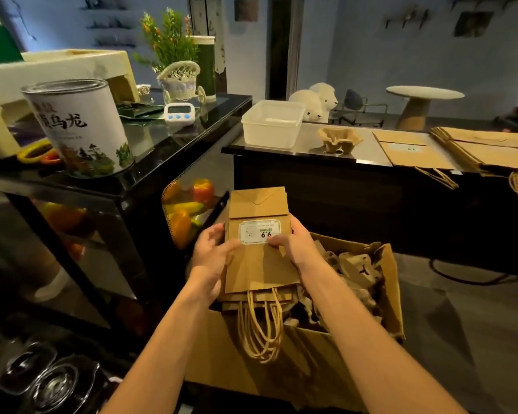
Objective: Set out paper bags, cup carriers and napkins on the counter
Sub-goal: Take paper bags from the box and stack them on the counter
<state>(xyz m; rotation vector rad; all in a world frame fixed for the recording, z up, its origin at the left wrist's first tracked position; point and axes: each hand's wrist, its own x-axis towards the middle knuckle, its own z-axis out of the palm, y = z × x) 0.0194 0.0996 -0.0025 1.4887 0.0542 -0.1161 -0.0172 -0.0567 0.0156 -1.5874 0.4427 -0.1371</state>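
Note:
I hold a flat stack of brown paper bags (259, 264) with a white price label above an open cardboard box (389, 282). My left hand (211, 253) grips the stack's left edge, and my right hand (295, 245) grips its right edge with the thumb on the label. Twine handles hang down from the stack. Crumpled pulp cup carriers (353, 273) lie inside the box. On the counter (308, 141) sit a cup carrier (338, 138) and flat paper bags (413, 153), with a larger pile of bags (488, 150) at the right.
A white plastic tub (271, 124) stands on the counter's left end. A black glass display case (174, 138) at the left carries a large tea tin (81, 127), a timer (178, 113) and a plant. A round stool and plush sheep stand beyond.

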